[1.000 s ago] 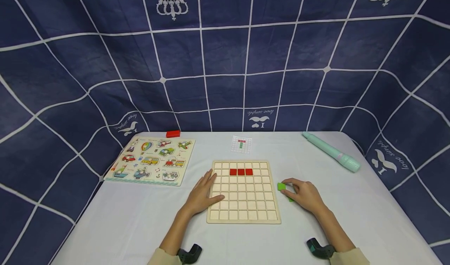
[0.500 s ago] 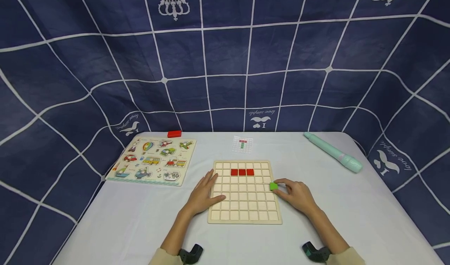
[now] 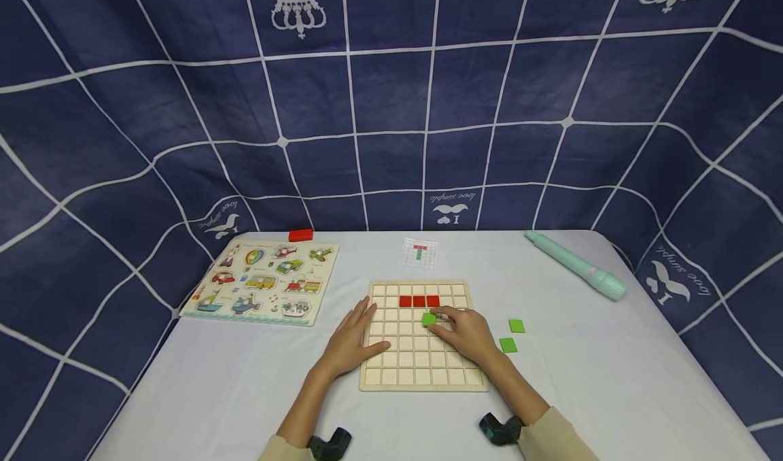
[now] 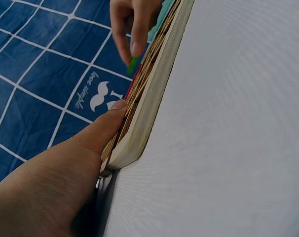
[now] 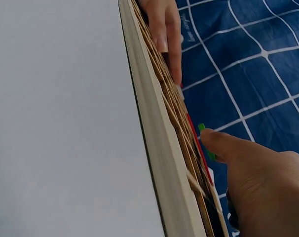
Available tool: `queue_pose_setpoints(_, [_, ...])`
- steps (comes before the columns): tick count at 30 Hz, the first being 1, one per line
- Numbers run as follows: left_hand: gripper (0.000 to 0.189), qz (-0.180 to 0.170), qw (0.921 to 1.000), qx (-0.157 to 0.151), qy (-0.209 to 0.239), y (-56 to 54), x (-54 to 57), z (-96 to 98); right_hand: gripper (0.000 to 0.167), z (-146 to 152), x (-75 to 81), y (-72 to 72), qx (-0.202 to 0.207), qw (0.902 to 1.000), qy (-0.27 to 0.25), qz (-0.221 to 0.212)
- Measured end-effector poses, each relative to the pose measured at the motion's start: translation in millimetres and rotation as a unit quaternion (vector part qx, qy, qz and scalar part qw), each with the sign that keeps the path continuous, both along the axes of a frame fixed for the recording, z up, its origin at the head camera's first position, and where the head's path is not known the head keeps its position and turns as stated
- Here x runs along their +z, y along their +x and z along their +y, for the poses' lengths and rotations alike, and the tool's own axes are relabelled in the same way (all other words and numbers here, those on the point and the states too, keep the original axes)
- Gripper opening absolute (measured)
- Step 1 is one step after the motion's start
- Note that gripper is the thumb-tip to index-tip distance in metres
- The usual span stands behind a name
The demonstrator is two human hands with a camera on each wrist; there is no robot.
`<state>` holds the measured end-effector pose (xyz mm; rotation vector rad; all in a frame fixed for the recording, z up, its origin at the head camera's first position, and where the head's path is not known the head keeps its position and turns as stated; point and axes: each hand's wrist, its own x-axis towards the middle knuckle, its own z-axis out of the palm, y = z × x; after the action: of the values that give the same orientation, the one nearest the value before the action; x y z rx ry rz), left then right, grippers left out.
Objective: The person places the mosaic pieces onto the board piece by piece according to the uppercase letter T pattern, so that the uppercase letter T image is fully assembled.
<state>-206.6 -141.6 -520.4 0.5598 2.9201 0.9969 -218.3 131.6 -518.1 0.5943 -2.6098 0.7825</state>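
A wooden grid board [image 3: 422, 388] lies on the white table, with three red square tiles [image 3: 419, 301] side by side in one row near its far edge. My right hand [image 3: 466, 335] pinches a green square tile [image 3: 429, 319] between thumb and fingertips, close over the board just below the red row. In the right wrist view the thumb covers most of that green tile [image 5: 202, 127]. My left hand [image 3: 350, 338] rests on the board's left edge, fingers straight and thumb spread over the squares. Two more green tiles [image 3: 516, 326] lie flat on the table right of the board.
A small pattern card [image 3: 419, 253] with a red and green T lies behind the board. At the back left are a picture puzzle board [image 3: 263, 281] and a red block [image 3: 300, 234]. A mint-green tube-shaped object [image 3: 575, 264] lies at the back right, before a blue curtain [image 3: 391, 107].
My right hand has carried the green tile leftward from the table beside the board to over the grid, uncovering two green tiles. The left hand stays in place.
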Motion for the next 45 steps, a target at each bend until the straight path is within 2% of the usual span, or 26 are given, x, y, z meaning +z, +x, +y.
queue_pose_setpoints(7, [0.09,0.001,1.0,0.005,-0.003,0.7,-1.4,-0.8,0.022,-19.2,-3.0,-11.2,0.002,1.0,-0.008,0.002])
queue_pose_setpoints(23, [0.088,0.002,1.0,0.004,0.0,-0.3,0.6,-0.5,0.03,-20.7,-5.0,-13.6,-0.013,0.9997,-0.004,-0.023])
queue_pose_setpoints(33, [0.089,0.001,1.0,0.003,-0.005,0.0,-0.7,-0.9,0.031,-25.5,-4.7,-17.0,-0.001,0.9983,-0.021,-0.055])
queue_pose_setpoints(45, [0.089,0.004,0.9999,0.0,-0.01,-0.3,-0.2,-0.5,0.031,-24.7,-5.0,-17.5,0.001,0.9976,-0.033,-0.061])
